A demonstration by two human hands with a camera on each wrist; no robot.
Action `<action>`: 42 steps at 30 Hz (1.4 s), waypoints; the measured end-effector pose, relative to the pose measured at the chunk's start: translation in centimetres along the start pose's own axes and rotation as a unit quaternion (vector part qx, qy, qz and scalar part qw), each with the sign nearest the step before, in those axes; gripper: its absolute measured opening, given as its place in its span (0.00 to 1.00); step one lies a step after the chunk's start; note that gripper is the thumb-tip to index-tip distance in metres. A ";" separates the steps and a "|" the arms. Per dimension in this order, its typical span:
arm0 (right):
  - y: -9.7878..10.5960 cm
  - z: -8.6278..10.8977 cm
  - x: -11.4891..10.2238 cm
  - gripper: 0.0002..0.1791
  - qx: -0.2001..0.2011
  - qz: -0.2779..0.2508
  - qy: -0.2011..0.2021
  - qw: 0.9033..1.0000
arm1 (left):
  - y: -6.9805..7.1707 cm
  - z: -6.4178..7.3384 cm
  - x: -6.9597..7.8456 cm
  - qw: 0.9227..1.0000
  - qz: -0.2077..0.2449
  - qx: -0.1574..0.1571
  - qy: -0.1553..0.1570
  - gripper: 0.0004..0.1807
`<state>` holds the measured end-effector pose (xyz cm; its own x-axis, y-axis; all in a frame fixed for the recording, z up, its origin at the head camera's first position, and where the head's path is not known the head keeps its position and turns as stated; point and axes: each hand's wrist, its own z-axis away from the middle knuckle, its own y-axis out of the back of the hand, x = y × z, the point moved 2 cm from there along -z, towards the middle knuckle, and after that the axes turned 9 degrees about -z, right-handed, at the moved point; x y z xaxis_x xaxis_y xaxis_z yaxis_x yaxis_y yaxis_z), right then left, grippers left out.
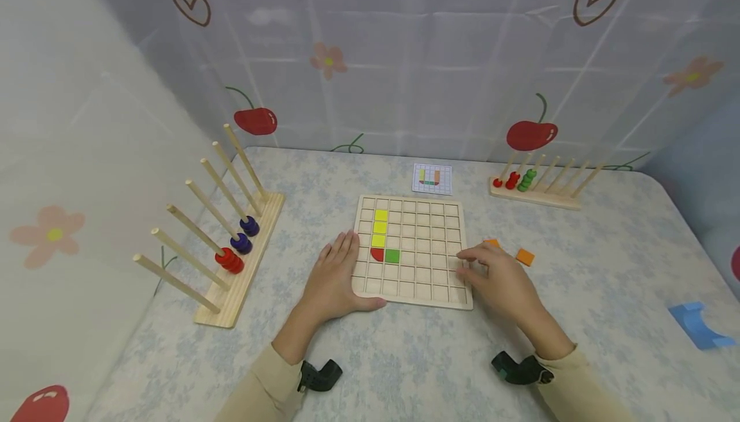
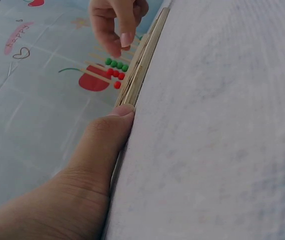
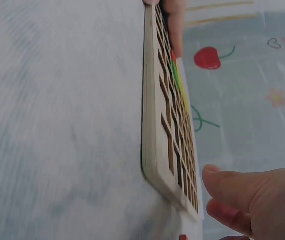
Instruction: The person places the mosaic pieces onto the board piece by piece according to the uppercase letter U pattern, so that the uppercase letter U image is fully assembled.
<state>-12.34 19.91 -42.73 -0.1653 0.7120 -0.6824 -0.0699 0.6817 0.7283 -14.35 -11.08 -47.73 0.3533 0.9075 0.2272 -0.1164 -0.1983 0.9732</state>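
Note:
A wooden grid board [image 1: 430, 275] lies on the table. Three yellow tiles [image 1: 379, 228] form a column on its left side, with a red rounded piece [image 1: 377, 254] below them and a green tile [image 1: 392, 256] beside that. My left hand [image 1: 335, 277] rests along the board's left edge, fingers straight, its thumb [image 2: 100, 145] against the near edge. Over the right edge hovers my right hand [image 1: 497, 277], fingers loosely bent, nothing showing between thumb and index finger [image 3: 232, 185]. Just beyond it lie an orange tile [image 1: 525, 257] and another orange tile [image 1: 491, 242], partly covered by the hand.
Behind the board lies a small pattern card [image 1: 432, 187]. A peg rack [image 1: 254, 268] with red and blue rings stands at left, a smaller peg rack [image 1: 534, 198] with red and green beads at back right. A blue arched piece [image 1: 696, 325] sits far right.

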 end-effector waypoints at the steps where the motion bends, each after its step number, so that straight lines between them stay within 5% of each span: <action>1: 0.4 0.3 0.5 0.15 0.004 0.007 -0.005 1.000 | 0.0 0.0 0.0 1.000 -0.001 0.000 0.000 0.76; 11: 3.7 1.8 3.3 0.20 0.035 0.053 -0.044 0.997 | -0.3 -0.1 -0.1 1.000 -0.002 0.009 -0.002 0.76; 23: 3.5 1.8 4.4 0.19 0.020 0.099 -0.051 0.994 | -0.2 0.0 -0.1 1.000 -0.005 0.007 -0.002 0.76; 37: 3.3 1.7 4.9 0.12 0.004 0.020 -0.008 1.000 | 0.0 0.0 0.1 1.000 0.004 0.000 0.002 0.76; 42: 3.2 1.9 5.1 0.10 0.010 -0.006 -0.021 1.000 | 0.0 0.0 0.1 1.000 0.011 0.000 0.003 0.76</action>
<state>-11.57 26.07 -44.01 -0.1229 0.7099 -0.6935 -0.0526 0.6932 0.7189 -14.35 -10.98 -47.69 0.3453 0.9052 0.2478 -0.1237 -0.2178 0.9681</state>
